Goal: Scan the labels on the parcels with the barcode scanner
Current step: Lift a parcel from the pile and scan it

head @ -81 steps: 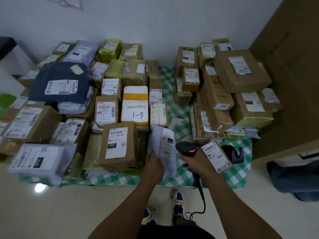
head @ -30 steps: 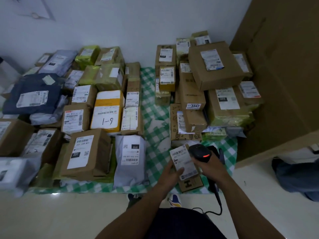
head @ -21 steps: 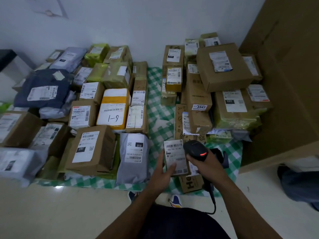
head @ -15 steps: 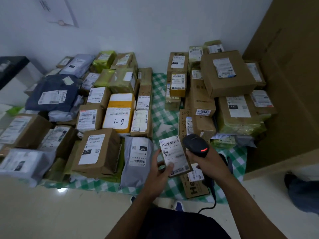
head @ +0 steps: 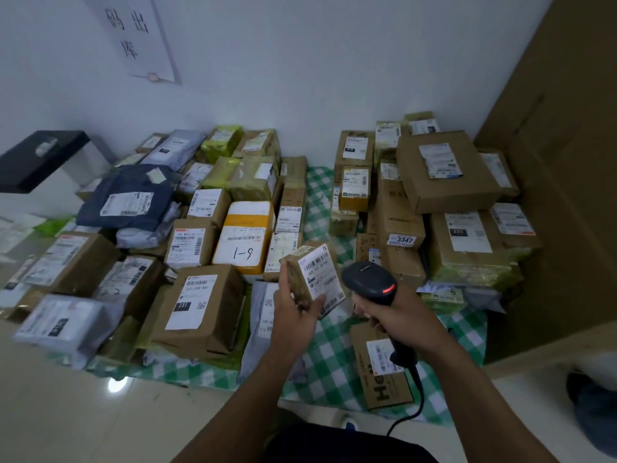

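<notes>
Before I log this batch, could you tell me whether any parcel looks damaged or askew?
The label on the large brown box at the back right looks crumpled, with ragged edges, so it may scan poorly. Nothing else stands out.

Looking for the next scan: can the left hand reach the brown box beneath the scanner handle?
Likely not yet: the left hand grips a small labelled parcel. The brown box lies uncovered on the checked cloth, only the barcode scanner's cable crossing it.
</notes>
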### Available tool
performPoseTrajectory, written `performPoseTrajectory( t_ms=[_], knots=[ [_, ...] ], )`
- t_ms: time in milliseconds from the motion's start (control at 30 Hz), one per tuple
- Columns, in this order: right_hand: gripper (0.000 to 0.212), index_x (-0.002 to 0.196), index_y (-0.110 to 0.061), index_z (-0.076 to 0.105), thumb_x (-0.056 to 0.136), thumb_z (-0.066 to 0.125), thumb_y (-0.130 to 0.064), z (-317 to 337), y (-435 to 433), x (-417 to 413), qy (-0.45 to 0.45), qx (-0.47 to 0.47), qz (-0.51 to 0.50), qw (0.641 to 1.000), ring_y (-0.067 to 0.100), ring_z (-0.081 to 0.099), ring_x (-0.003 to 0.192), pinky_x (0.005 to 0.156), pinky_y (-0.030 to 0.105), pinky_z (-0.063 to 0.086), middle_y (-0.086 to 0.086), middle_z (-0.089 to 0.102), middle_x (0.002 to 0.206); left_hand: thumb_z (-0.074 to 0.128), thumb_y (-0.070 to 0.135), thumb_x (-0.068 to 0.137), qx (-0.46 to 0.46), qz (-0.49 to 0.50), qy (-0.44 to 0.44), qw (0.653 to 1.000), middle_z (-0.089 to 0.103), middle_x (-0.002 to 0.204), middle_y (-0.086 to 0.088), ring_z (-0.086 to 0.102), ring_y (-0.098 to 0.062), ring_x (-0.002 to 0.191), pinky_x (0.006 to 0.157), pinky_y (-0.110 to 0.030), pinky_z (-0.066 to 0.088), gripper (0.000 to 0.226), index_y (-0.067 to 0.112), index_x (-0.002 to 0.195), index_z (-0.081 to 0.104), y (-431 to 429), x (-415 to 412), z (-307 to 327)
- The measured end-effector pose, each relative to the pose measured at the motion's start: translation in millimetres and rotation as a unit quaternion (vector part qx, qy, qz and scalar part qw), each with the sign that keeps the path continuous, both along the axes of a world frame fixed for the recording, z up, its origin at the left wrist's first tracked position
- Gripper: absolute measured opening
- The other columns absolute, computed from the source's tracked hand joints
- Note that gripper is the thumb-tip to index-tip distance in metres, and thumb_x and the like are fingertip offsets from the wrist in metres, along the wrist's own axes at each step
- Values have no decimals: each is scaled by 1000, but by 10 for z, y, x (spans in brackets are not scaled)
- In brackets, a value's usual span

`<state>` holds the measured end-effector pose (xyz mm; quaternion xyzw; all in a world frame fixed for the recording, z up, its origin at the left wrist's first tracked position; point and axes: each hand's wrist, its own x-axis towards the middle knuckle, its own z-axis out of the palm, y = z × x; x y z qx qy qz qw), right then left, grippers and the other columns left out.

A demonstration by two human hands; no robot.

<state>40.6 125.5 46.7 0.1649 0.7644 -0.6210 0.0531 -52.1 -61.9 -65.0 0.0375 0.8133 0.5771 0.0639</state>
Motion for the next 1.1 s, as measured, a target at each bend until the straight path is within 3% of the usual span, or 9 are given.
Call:
performPoseTrajectory(
  t_ms=[133, 367, 833, 1000, 1100],
  knots=[
    [19, 116, -34, 67, 98, 72, -30, 108, -49, -20, -4, 2, 42, 999, -2, 64, 60, 55, 16, 48, -8, 75, 77, 79, 60, 74, 3, 12, -18, 1000, 50, 147, -5, 56, -29, 131, 99, -59, 54, 112, 59, 157, 3, -30, -182, -223],
    [28, 123, -35, 67, 96, 74, -38, 142, -62, -70, -30, -19, 35, 999, 6, 61, 60, 61, 24, 50, 0, 73, 80, 77, 65, 72, -5, 21, -5, 1000, 46, 151, -7, 55, -32, 133, 98, -62, 54, 113, 60, 156, 2, -24, -230, -243],
    [27, 122, -34, 67, 95, 74, -37, 179, -54, -72, -45, -9, 54, 998, 4, 61, 61, 59, 23, 49, -4, 73, 76, 78, 49, 77, -33, 17, 2, 999, 46, 150, -7, 50, -31, 137, 100, -62, 52, 110, 60, 156, 3, -49, -205, -207],
    [26, 121, -32, 67, 96, 74, -35, 174, -59, -76, -39, -13, 57, 998, 4, 60, 59, 59, 25, 49, -3, 76, 80, 77, 55, 75, -32, 12, -6, 999, 51, 145, -8, 57, -31, 131, 96, -61, 55, 111, 61, 156, 3, -57, -185, -187],
    [29, 124, -34, 66, 96, 74, -34, 151, -36, -75, -34, -12, 59, 998, 5, 60, 60, 58, 21, 49, -11, 74, 76, 79, 36, 88, -31, 1, -7, 999, 57, 145, -3, 61, -23, 127, 93, -54, 59, 104, 55, 159, 6, -98, -68, 61]
  ],
)
